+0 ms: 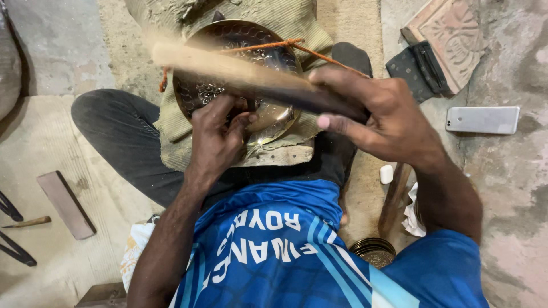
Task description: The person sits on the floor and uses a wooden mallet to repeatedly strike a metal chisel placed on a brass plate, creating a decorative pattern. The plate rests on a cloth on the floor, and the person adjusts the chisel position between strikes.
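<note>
Glossy embossed metal plate [240,68], seemingly brass

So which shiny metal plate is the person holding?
The big patterned plate under the left hand, tied with orange string. The small plate sits untouched beside the blue shirt.

One plate [237,74], one phone [482,120], two hands [220,140]

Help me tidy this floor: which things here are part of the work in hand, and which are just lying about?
In use:
- metal plate
- wooden stick in the right hand
- left hand on the plate
- orange cord
- cloth pad

Lying about:
- phone
- flat bar
- carved slab
- small white block
- round tin
</note>
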